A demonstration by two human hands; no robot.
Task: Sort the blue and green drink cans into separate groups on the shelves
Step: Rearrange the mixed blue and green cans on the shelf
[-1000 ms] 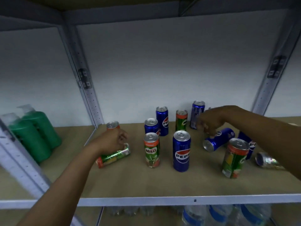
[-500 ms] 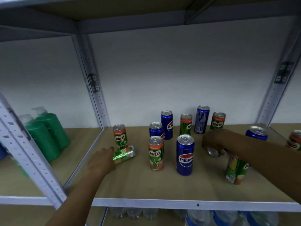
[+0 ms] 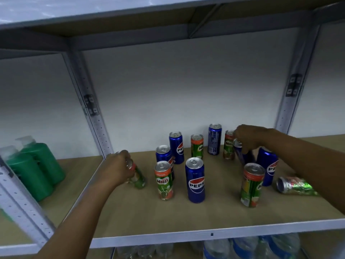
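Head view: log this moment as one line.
left hand grips tilted Milo can | right hand grips tilted Pepsi can | cans unsorted | one Milo can lying

Tall blue aluminium Pepsi can [image 3: 195, 179], centre: deep blue, red-white-blue globe logo, silver lid. Slim green Milo can [image 3: 163, 181], at 9 o'clock of it: green body, orange top band, white lettering. Green-and-orange can [image 3: 251, 186] at 3 o'clock: yellow patch on its side. Toppled shiny green can [image 3: 295, 186], far 3 o'clock: glinting silver-green. Green plastic pump bottles [image 3: 35, 169], far 9 o'clock: solid green, pale caps. Tan board shelf [image 3: 130, 212]: white front edge.
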